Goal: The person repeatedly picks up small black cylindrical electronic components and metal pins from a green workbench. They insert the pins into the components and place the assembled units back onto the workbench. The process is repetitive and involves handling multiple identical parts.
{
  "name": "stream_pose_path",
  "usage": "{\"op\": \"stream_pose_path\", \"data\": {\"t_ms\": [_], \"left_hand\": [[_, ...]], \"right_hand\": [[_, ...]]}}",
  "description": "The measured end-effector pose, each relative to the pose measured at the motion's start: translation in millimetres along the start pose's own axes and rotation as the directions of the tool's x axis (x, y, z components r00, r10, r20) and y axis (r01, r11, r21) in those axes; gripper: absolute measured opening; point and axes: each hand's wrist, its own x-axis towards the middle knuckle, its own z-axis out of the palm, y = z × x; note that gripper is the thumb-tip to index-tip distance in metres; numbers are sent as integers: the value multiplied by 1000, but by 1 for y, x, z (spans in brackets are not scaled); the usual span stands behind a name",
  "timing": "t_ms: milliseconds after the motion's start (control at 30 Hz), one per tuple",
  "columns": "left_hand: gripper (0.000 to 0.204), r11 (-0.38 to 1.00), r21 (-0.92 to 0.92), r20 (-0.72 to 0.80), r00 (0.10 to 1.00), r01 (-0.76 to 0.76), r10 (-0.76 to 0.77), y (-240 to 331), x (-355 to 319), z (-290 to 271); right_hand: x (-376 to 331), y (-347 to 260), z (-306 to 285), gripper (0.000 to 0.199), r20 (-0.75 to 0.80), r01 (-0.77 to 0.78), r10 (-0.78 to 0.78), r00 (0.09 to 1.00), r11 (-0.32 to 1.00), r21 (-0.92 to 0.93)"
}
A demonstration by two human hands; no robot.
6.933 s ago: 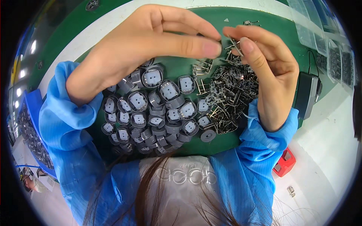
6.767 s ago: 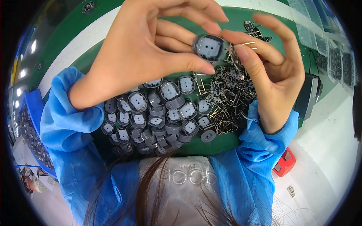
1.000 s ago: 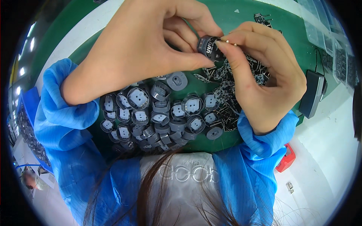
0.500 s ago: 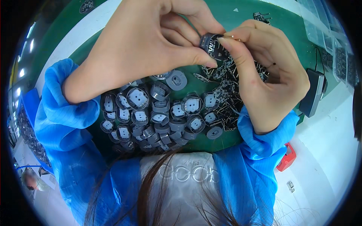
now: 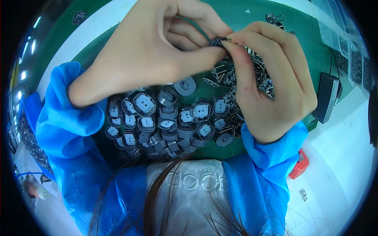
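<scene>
High over the green mat, my left hand [image 5: 157,51] is closed, holding a small dark round housing [image 5: 217,41] between thumb and fingers. My right hand [image 5: 271,78] meets it from the other side, thumb and forefinger pinched against its edge. Those fingertips cover most of the housing, so its inside is hidden. Beneath and beside my right hand lies a heap of small black circuit boards [image 5: 263,74] with thin metal pins. Below my left hand stand many grey round housings [image 5: 145,103], several with pale inserts facing up.
A green mat [image 5: 303,59] covers the white table. To the right lie a black box-shaped device [image 5: 327,97] with a cable and a red object [image 5: 299,164]. Clear plastic trays [image 5: 334,29] stand at the far right. A blue bin [image 5: 33,108] of small parts sits at the left.
My right hand has shifted left and its fingertips now press on the housing. The housing has tilted, and its printed inner face no longer shows.
</scene>
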Motion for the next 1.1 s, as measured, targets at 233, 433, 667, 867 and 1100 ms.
{"op": "stream_pose_path", "data": {"t_ms": [233, 433, 667, 867, 1100], "left_hand": [[25, 986, 80, -84, 987, 147, -140, 30, 0, 1], [22, 995, 10, -93, 991, -98, 98, 21, 0, -7], [22, 948, 106, -87, 947, -301, 310, -1, 6, -10], [23, 902, 277, -134, 916, -332, 378, 6, 1, -6], [24, 909, 225, -174, 903, -351, 392, 3, 0, -3]], "right_hand": [[5, 1, -2, 26, 496, -562, 291, 818, 588, 582], [-6, 15, 1, 27, 302, -372, 238, 923, 754, 541], [-10, 20, 12, 21, 197, -348, 287, 937, 755, 556], [-2, 15, 0, 18, 211, -382, 321, 923, 825, 416], [-2, 17, 2, 17, 216, -322, 247, 945, 826, 462]]}}
